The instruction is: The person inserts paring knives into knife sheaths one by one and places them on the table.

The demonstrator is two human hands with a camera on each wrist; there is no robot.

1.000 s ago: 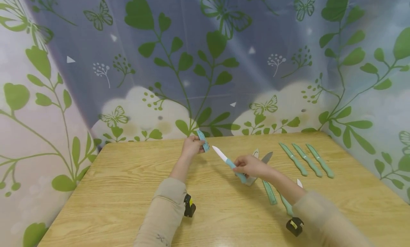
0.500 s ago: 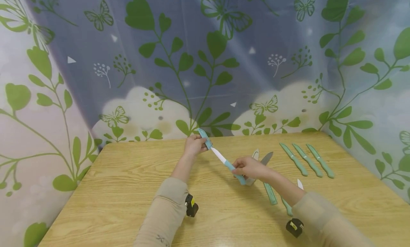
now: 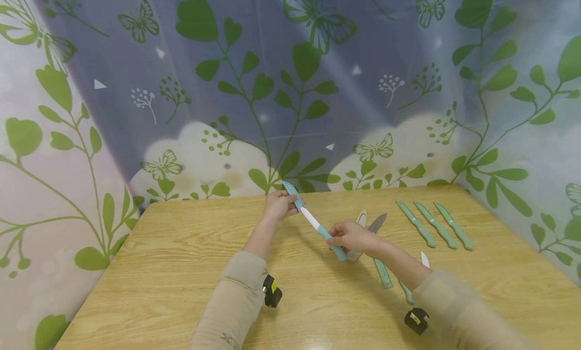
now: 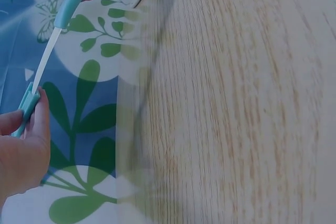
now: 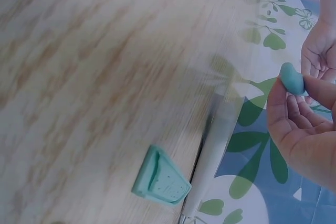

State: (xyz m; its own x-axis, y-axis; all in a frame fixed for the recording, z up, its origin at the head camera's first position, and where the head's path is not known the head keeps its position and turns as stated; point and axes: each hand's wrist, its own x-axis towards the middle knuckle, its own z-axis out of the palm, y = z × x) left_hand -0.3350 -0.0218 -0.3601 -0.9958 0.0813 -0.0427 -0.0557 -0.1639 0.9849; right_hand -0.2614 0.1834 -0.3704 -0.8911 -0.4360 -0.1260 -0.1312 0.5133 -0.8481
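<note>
My left hand pinches a light blue knife sheath between thumb and fingers. The right hand grips the light blue handle of a knife with a white blade. The blade's tip is inside the sheath's mouth, and most of the blade shows between the hands. In the left wrist view the blade enters the sheath held by the left hand. The right wrist view shows the handle's end between thumb and fingers of the right hand.
Three green knives lie side by side at the table's right. Under and beside the right forearm are a grey-bladed knife, a white sheath, a green sheath and a green-handled knife. A patterned cloth hangs behind the table.
The sheath and the blade, apart a second ago, have met, and the tip has slid into the sheath. The left hand moved slightly right; the right hand and handle shifted slightly left.
</note>
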